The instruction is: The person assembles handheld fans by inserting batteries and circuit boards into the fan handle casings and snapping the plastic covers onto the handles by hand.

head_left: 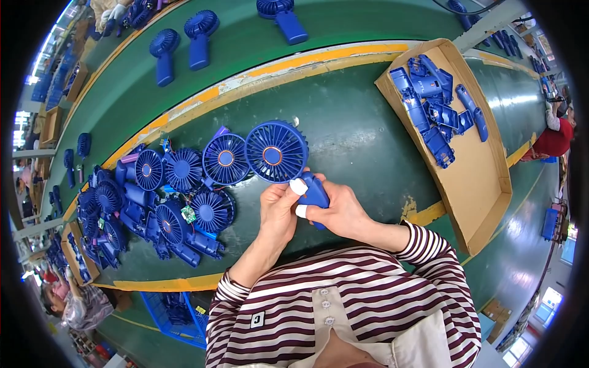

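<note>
A blue handheld fan [276,152] is between my two hands above the green bench, its round grille pointing away from me. My left hand [280,211] pinches the neck of the fan just under the grille. Around the handle closes my right hand [341,210], its thumb pressed against the handle's side. White coverings wrap both thumb tips. Left of my hands lies a heap of part-assembled blue fans [165,202], with round grilles, loose wires and small green circuit boards showing. One of those fans [226,159] sits right beside the grille of the held one.
A cardboard tray [475,208] on the right holds several blue handle shells [429,98]. Beyond the yellow-edged bench, a green conveyor [239,49] carries spaced-out blue fans [199,40]. A blue crate [175,316] stands below the bench at left. Other people sit farther off on both sides.
</note>
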